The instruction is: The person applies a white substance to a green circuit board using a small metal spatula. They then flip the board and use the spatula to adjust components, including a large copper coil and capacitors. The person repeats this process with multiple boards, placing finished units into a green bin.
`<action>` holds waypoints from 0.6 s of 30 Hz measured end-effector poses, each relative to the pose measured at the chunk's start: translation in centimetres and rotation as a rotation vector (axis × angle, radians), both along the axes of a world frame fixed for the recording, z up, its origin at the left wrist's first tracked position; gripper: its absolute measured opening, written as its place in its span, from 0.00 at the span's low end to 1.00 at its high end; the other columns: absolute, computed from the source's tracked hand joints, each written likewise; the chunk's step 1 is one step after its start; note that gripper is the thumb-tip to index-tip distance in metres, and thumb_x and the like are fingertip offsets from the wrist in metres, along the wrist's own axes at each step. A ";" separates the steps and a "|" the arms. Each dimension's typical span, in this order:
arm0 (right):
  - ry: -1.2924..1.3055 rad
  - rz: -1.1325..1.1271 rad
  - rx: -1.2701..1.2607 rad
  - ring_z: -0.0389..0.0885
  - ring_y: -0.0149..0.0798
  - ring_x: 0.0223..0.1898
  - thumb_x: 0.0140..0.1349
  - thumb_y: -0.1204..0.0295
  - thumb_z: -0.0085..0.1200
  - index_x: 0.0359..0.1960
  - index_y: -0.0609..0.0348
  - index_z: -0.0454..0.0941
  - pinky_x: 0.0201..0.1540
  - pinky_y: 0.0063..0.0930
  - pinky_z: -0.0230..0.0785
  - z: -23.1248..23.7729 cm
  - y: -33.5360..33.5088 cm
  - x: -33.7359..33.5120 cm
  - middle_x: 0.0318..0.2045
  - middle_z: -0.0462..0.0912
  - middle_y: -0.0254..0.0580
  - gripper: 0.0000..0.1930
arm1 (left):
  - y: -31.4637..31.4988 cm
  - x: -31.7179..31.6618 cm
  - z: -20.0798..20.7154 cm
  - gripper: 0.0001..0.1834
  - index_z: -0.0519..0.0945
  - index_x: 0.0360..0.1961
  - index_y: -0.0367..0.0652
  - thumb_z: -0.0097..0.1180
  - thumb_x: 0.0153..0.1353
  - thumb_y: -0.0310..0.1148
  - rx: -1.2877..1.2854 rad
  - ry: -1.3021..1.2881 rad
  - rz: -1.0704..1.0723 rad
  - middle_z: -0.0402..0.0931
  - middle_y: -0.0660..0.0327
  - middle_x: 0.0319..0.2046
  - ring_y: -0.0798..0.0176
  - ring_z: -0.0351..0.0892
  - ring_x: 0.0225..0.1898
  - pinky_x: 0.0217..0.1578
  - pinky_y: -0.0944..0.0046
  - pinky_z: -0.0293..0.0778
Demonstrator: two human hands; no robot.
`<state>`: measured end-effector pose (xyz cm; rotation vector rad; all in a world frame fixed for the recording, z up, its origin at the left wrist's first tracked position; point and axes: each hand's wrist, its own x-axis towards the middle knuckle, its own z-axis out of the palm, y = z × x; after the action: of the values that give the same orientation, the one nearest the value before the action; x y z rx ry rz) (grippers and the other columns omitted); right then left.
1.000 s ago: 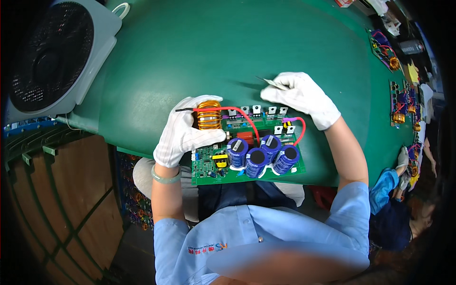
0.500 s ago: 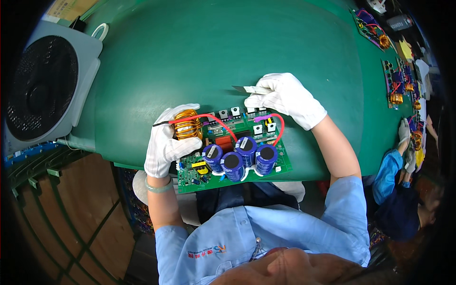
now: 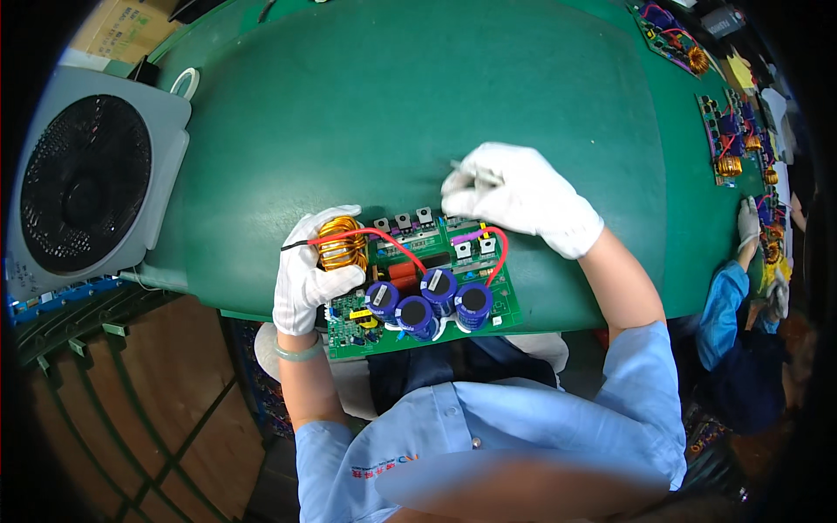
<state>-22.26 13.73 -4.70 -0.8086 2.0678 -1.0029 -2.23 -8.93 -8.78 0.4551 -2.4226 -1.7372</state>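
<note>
A green circuit board (image 3: 508, 307) lies at the table's near edge, slightly tilted in view. My gloved left hand (image 3: 304, 283) grips its left end, thumb and fingers round a copper-wound coil (image 3: 342, 243). Several upright blue capacitors (image 3: 473, 302) stand on the board's near half. Two red wires arch over it, one (image 3: 384, 235) from the coil side, the other (image 3: 504, 257) at the right. Above the board's far right edge is my gloved right hand (image 3: 514, 192), fingers pinched on a thin flat blade (image 3: 466, 167), which is smeared by motion.
A grey-framed fan (image 3: 87, 174) stands at the left, beside a white ring (image 3: 185, 83). Behind it sits a cardboard box (image 3: 122, 28). More circuit boards (image 3: 719, 144) lie along the right side, where a co-worker's gloved hand (image 3: 748, 222) and blue sleeve (image 3: 722, 301) show.
My right hand has drawn slightly down and left with the blade, which has turned and blurred. My left hand still grips the board, which sits a little further left and lower in view.
</note>
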 end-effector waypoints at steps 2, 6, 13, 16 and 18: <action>-0.277 0.079 -0.172 0.75 0.29 0.28 0.51 0.65 0.70 0.35 0.61 0.84 0.34 0.25 0.68 -0.2 0.6 0.9 0.28 0.80 0.36 0.14 | -0.1 0.2 0.1 0.43 0.80 0.49 0.40 0.73 0.35 0.58 0.002 0.004 0.003 0.77 0.56 0.39 0.57 0.76 0.41 0.46 0.59 0.71; 0.056 0.407 -0.240 0.82 0.47 0.33 0.53 0.49 0.64 0.30 0.60 0.82 0.38 0.37 0.72 -0.1 0.8 0.7 0.28 0.81 0.48 0.23 | -0.1 -0.2 0.1 0.44 0.80 0.49 0.38 0.70 0.36 0.62 -0.043 0.015 -0.026 0.78 0.55 0.39 0.57 0.76 0.42 0.47 0.58 0.71; 0.217 0.412 -0.456 0.81 0.58 0.32 0.48 0.41 0.61 0.28 0.60 0.80 0.35 0.46 0.72 -4.2 0.0 1.2 0.24 0.80 0.53 0.30 | 1.0 -0.4 0.7 0.42 0.73 0.55 0.31 0.70 0.41 0.46 0.245 -0.047 0.038 0.77 0.55 0.45 0.62 0.77 0.46 0.49 0.62 0.73; 0.276 0.392 -0.387 0.80 0.59 0.30 0.45 0.43 0.64 0.25 0.64 0.78 0.33 0.47 0.71 -3.6 -0.3 1.4 0.23 0.79 0.55 0.29 | 0.6 0.2 -0.7 0.45 0.71 0.57 0.30 0.73 0.42 0.48 0.304 -0.002 0.033 0.76 0.55 0.47 0.61 0.77 0.48 0.52 0.62 0.73; 0.296 0.395 -0.323 0.80 0.59 0.32 0.48 0.44 0.63 0.26 0.63 0.77 0.34 0.47 0.71 -3.0 0.3 1.3 0.25 0.79 0.53 0.28 | 0.3 0.1 -0.6 0.47 0.71 0.57 0.30 0.72 0.44 0.54 0.228 -0.023 -0.022 0.76 0.54 0.47 0.61 0.77 0.48 0.53 0.61 0.73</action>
<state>-20.98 14.06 -7.73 -1.5440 1.8899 -1.0504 -2.13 -8.64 -9.37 0.4771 -2.2613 -2.0387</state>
